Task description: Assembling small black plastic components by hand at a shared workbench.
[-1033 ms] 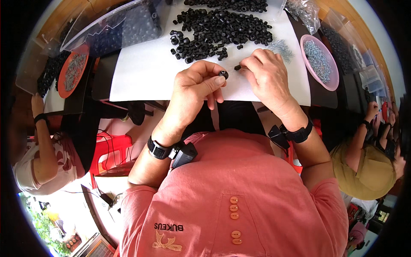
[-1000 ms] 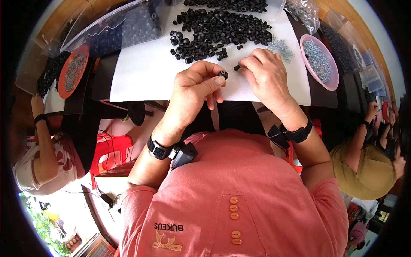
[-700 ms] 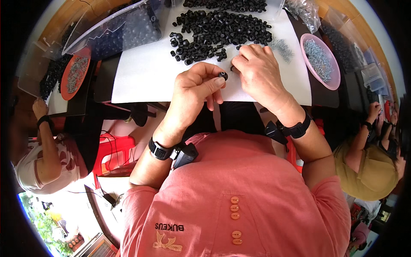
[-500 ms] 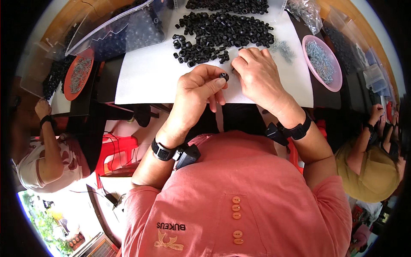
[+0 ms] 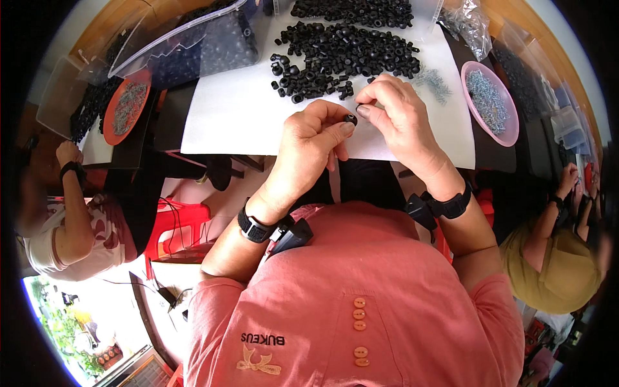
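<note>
My left hand is closed, with a small round black plastic part pinched between thumb and forefinger over the near edge of the white sheet. The part has a pale hole in its top. Just to its right, my right hand is pinched closed too. A small dark piece shows at its fingertips, too little of it visible to name. The two hands are close but apart. Beyond them lies a spread pile of small black plastic parts. Beside the right hand are loose thin silvery screws or pins.
A pink bowl of metal pieces stands at right, an orange bowl at left. Clear bins with black parts line the back. A co-worker sits at left, another at right. A red stool stands below the table.
My right hand has come away from near the pile's edge, turned so its thumb shows, with a small dark piece at its fingertips. The left hand keeps its black part. The whole view has shifted slightly.
</note>
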Action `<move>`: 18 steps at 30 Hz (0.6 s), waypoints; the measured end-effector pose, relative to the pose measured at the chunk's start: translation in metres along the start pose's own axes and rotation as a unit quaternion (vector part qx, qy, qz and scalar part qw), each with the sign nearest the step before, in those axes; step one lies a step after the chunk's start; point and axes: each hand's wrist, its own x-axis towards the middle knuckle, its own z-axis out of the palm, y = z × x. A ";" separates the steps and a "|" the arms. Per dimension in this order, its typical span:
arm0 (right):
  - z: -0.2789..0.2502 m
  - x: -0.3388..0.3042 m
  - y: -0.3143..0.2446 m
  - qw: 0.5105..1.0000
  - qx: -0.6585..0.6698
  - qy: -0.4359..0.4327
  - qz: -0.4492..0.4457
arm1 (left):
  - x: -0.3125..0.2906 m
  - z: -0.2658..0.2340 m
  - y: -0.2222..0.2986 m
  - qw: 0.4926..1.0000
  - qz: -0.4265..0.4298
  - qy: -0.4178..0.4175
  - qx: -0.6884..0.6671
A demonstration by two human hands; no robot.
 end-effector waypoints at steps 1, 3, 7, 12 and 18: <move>-0.003 0.002 -0.002 0.997 0.066 0.005 0.026 | 0.000 0.001 0.001 1.000 0.008 0.007 0.009; -0.004 0.006 -0.008 0.997 0.069 0.019 0.020 | 0.000 0.003 0.001 1.000 0.015 0.012 0.018; -0.005 0.004 -0.011 0.995 0.096 0.013 0.025 | 0.002 0.004 0.002 0.999 0.015 0.018 0.022; -0.005 0.004 -0.010 0.987 0.155 0.009 0.042 | 0.003 0.002 0.003 1.000 0.000 0.002 0.027; -0.002 0.003 -0.011 0.973 0.215 0.050 0.071 | 0.006 0.000 0.001 0.998 -0.008 -0.007 -0.061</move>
